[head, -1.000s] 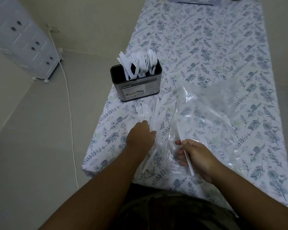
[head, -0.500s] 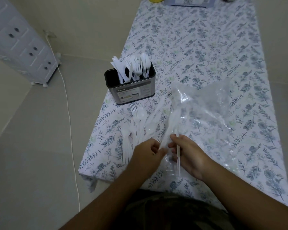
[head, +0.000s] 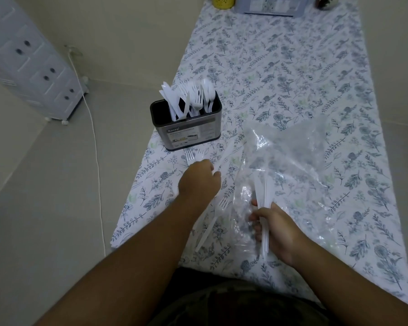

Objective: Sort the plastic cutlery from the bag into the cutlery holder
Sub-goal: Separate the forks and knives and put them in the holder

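1. Plastic knives [head: 264, 203] are clamped as a bundle in the right hand [head: 278, 231], at 5 o'clock, probably to carry one kind together.
2. Over loose forks [head: 205, 222] the left hand [head: 198, 182] lies, fingers hidden; I cannot tell its grip.
3. At 11 o'clock stands the holder [head: 186, 135], already partly filled; the bag [head: 287, 165] lies at 3 o'clock.

From my feed I see a pale grey floor [head: 45, 208] w/ a white cable [head: 97, 161] trailing across it. Top left, a white drawer unit [head: 26, 64] on small casters stands by a cream wall [head: 127, 31]; light is dim, even.
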Action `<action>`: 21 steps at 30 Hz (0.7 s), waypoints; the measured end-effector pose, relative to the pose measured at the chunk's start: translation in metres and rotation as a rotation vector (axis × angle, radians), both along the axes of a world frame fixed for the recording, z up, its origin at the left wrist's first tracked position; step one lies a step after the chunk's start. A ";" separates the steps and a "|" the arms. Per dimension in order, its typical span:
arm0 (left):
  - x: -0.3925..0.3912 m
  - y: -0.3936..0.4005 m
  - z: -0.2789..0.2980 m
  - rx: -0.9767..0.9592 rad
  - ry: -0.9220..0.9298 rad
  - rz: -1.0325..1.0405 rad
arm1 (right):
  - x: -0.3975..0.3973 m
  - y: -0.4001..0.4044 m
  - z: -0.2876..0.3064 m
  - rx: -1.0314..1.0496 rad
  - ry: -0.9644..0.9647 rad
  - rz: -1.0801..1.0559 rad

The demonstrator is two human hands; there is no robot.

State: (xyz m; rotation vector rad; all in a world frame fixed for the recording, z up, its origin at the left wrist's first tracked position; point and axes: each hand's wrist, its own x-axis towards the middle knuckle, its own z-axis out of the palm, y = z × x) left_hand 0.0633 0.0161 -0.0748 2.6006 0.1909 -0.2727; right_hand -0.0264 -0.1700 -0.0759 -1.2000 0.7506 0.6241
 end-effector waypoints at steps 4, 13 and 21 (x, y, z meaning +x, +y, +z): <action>0.032 -0.022 -0.003 0.257 0.076 -0.113 | -0.002 -0.003 0.007 0.002 -0.010 0.026; 0.047 -0.034 -0.019 0.078 0.107 0.019 | -0.005 -0.016 0.017 -0.050 -0.020 0.034; -0.017 -0.035 0.037 -0.533 -0.042 0.161 | 0.017 -0.003 0.023 0.092 -0.062 -0.113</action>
